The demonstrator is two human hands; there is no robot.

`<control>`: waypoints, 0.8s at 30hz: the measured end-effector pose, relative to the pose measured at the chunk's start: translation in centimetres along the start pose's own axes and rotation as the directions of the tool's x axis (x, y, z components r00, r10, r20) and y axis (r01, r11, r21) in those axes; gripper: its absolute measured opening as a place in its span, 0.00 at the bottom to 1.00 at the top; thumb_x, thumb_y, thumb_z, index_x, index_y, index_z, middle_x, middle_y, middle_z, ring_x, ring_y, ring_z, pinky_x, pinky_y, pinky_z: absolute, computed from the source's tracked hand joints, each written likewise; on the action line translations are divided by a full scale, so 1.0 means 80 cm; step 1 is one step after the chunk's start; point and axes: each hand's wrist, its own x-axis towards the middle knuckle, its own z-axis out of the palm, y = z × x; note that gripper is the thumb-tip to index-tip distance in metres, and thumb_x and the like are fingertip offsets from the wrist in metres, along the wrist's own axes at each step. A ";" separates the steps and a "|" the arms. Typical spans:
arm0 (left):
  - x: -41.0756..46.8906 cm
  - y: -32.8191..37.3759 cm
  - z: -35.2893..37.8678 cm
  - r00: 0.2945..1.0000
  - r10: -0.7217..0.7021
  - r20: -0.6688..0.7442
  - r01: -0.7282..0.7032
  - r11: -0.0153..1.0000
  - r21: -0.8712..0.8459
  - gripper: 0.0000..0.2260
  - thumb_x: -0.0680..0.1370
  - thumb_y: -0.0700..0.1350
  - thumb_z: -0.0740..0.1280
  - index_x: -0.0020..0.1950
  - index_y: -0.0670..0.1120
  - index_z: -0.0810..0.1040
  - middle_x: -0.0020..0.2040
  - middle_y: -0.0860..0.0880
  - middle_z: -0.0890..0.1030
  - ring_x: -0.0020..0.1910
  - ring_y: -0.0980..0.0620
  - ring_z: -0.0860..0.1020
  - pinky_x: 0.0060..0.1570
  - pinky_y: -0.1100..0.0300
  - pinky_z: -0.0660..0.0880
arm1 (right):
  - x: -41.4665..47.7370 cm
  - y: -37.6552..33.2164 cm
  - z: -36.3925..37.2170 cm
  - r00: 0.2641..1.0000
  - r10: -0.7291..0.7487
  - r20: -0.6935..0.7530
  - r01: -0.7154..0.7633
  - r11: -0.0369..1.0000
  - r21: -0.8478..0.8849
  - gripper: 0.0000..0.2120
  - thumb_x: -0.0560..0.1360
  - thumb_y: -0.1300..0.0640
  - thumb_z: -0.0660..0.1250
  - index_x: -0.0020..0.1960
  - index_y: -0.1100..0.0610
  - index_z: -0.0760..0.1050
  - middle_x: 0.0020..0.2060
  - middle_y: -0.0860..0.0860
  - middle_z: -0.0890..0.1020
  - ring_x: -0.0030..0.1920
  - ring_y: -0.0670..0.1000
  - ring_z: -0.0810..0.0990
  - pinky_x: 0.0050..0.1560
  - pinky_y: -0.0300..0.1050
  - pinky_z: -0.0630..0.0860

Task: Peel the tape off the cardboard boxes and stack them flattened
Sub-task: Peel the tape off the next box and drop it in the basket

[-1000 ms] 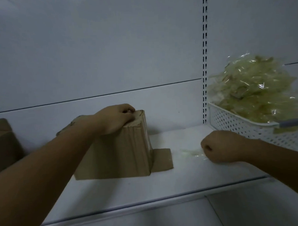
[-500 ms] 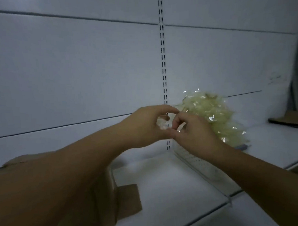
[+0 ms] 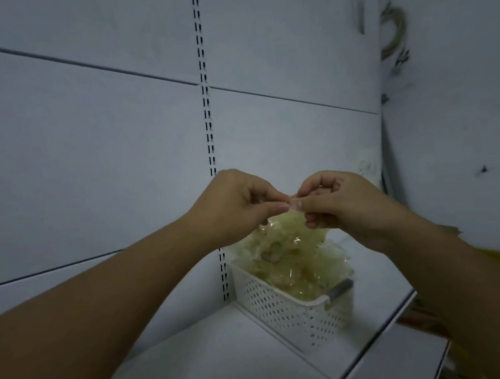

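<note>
White shelf (image 3: 221,356) | basket (image 3: 288,311) full of tape (image 3: 292,256) | our left hand (image 3: 235,204) and right hand (image 3: 347,205) meet above it | fingertips pinched together, held thing too small to tell

A white shelf (image 3: 221,351) runs along the panelled wall. On it stands a white perforated basket (image 3: 288,313), heaped with what looks like crumpled tape (image 3: 289,253).

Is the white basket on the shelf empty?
No, the basket on the shelf is heaped above its rim with crumpled clear tape.
</note>
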 end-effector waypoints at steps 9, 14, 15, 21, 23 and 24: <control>0.034 0.005 -0.015 0.937 0.338 0.090 -0.342 0.834 0.433 0.09 0.71 0.53 0.71 0.48 0.52 0.83 0.33 0.65 0.74 0.29 0.66 0.74 0.33 0.70 0.72 | 0.001 0.002 -0.065 0.965 -0.185 0.186 0.103 0.918 0.383 0.03 0.65 0.57 0.71 0.37 0.56 0.82 0.42 0.57 0.85 0.44 0.57 0.85 0.43 0.46 0.81; 0.050 -0.034 -0.010 0.980 0.023 -0.197 0.081 0.858 0.508 0.08 0.73 0.52 0.68 0.47 0.51 0.84 0.33 0.63 0.78 0.33 0.63 0.78 0.37 0.66 0.74 | 0.029 0.010 -0.129 0.961 -0.246 -0.127 0.275 0.902 0.334 0.12 0.73 0.58 0.64 0.33 0.56 0.79 0.34 0.54 0.85 0.42 0.54 0.85 0.43 0.45 0.82; 0.058 -0.040 0.001 0.975 0.003 -0.221 0.114 0.850 0.515 0.08 0.75 0.51 0.67 0.48 0.50 0.83 0.36 0.60 0.80 0.35 0.62 0.78 0.39 0.65 0.74 | 0.044 0.017 -0.129 0.947 -0.251 -0.200 0.294 0.928 0.230 0.12 0.75 0.60 0.62 0.35 0.56 0.78 0.35 0.53 0.85 0.42 0.53 0.85 0.44 0.45 0.82; 0.075 -0.087 0.085 0.930 -0.368 0.007 0.302 0.773 0.559 0.19 0.81 0.52 0.53 0.70 0.49 0.69 0.67 0.47 0.74 0.64 0.50 0.72 0.63 0.57 0.65 | 0.122 0.075 -0.067 0.912 -0.267 0.312 0.410 0.635 -0.655 0.21 0.81 0.49 0.53 0.72 0.54 0.64 0.70 0.50 0.70 0.69 0.49 0.67 0.66 0.37 0.60; 0.057 -0.103 0.098 0.866 -0.482 0.135 0.369 0.797 0.478 0.21 0.82 0.54 0.49 0.75 0.53 0.58 0.73 0.47 0.66 0.71 0.50 0.65 0.68 0.58 0.59 | 0.121 0.116 -0.050 0.864 -0.049 0.502 0.430 0.590 -0.683 0.23 0.81 0.45 0.48 0.73 0.54 0.60 0.67 0.52 0.72 0.67 0.52 0.70 0.67 0.45 0.64; 0.045 -0.111 0.102 0.829 -0.527 0.185 0.426 0.811 0.401 0.22 0.81 0.56 0.49 0.75 0.57 0.53 0.75 0.49 0.63 0.73 0.51 0.62 0.69 0.59 0.56 | 0.117 0.135 -0.044 0.837 -0.004 0.547 0.437 0.606 -0.664 0.23 0.81 0.45 0.46 0.70 0.53 0.62 0.64 0.52 0.74 0.64 0.53 0.72 0.65 0.47 0.67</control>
